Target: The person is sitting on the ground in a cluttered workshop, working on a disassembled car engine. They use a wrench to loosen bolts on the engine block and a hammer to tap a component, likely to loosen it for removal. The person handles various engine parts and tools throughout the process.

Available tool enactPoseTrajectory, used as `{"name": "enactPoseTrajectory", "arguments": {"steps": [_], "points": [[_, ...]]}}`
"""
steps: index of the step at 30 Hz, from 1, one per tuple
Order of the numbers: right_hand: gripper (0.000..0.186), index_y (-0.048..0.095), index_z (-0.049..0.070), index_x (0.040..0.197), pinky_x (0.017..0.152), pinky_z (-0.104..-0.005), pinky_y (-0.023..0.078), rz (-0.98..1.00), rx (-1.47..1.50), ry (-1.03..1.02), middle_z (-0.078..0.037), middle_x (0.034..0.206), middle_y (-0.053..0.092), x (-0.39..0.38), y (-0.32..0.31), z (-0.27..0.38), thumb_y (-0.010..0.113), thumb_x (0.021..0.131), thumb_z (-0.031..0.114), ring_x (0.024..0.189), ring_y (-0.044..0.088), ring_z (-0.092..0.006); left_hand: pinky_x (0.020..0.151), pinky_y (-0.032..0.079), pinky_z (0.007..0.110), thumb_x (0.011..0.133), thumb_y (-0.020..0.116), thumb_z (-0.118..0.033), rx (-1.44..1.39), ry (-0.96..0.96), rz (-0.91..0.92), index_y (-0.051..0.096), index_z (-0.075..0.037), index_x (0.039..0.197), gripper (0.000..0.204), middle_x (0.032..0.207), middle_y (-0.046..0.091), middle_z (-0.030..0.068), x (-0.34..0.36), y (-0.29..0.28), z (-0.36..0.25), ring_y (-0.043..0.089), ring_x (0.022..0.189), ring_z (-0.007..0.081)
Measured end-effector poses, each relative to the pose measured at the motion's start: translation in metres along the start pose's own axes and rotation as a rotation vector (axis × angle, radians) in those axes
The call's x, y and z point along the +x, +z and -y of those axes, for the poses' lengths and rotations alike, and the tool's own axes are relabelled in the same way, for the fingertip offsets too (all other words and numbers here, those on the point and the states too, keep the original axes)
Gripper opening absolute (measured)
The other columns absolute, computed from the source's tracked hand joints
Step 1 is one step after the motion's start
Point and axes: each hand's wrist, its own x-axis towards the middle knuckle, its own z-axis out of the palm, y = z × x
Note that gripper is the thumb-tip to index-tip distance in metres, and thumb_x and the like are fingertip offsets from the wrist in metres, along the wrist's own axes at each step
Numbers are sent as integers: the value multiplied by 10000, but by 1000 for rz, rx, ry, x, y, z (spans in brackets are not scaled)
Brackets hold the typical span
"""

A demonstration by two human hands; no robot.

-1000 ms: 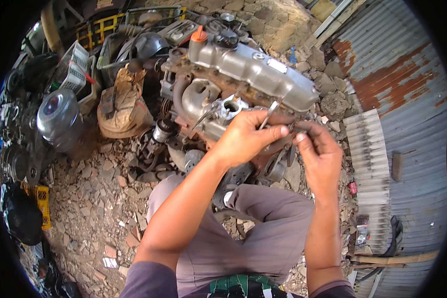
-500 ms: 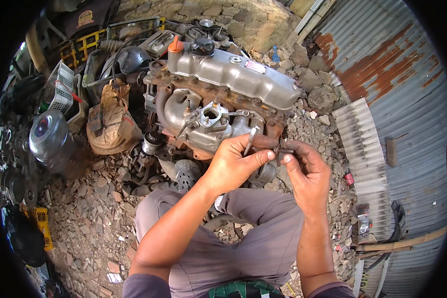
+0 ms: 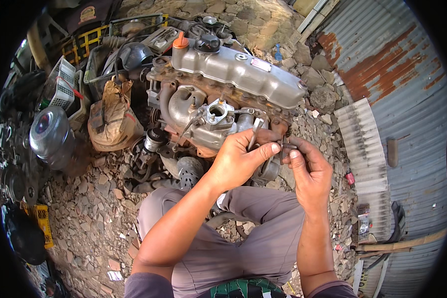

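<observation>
We grasp a silver tool [image 3: 255, 133] with our left hand [image 3: 239, 158], its fingers closed around it. Our right hand [image 3: 311, 171] pinches a small dark metal part [image 3: 284, 148] just beside the left; we cannot tell whether both touch it. Our 2 hands hold these pieces at the engine's [image 3: 226, 92] near side, above stony ground [image 3: 97, 213].

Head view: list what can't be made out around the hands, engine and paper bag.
Small dark part: head view; too small to identify, partly covered by the left hand and right hand.
Silver tool: head view; lower end hidden in the left hand's grip.
Engine: head view; far side hidden by its silver cover.
Paper bag: head view; contents hidden by its sides.
</observation>
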Motion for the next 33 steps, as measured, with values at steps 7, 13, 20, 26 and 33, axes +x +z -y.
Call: {"name": "enactPoseTrajectory", "arguments": {"steps": [7, 13, 20, 26, 33], "points": [[250, 635, -5, 1202, 743, -227, 513, -6, 21, -5, -59, 1041, 681, 1, 1, -1, 601, 961, 54, 841, 627, -82, 756, 498, 250, 925, 695, -196, 10, -75, -23, 669, 20, 1075, 264, 933, 685, 18, -2, 1, -9, 569, 851, 59], [256, 630, -9, 1206, 744, -228, 516, -6, 6, 27, -60, 1035, 680, 0, 1, -3, 604, 960, 58, 835, 629, -87, 632, 497, 213, 916, 705, -193, -22, -58, -4, 660, -1, 1086, 260, 904, 691, 25, 0, -2, -1, 620, 776, 66], [261, 622, -17, 1211, 747, -230, 515, -5, 18, 13, -59, 1027, 676, 1, 2, -4, 600, 961, 54, 827, 625, -88, 733, 550, 269, 896, 719, -139, 1, -25, 14, 668, 4, 1053, 219, 932, 703, 50, 2, -5, 4, 655, 823, 110], [248, 621, -17, 1202, 740, -227, 509, -29, 51, 1, -53, 1007, 670, 2, 6, -8, 585, 962, 35, 821, 615, -79, 591, 490, 230, 910, 703, -156, -83, -50, -24, 671, -18, 1060, 206, 911, 697, 39, 2, -3, 3, 594, 709, 73], [193, 652, -20, 1072, 622, -197, 420, 220, -69, 241, 22, 821, 619, -15, 26, -34, 631, 957, 134, 714, 490, -23, 443, 297, 179, 927, 688, -209, -407, -98, -244, 636, -84, 1125, 240, 829, 621, -49, 7, -10, 8, 437, 574, 27]]}}
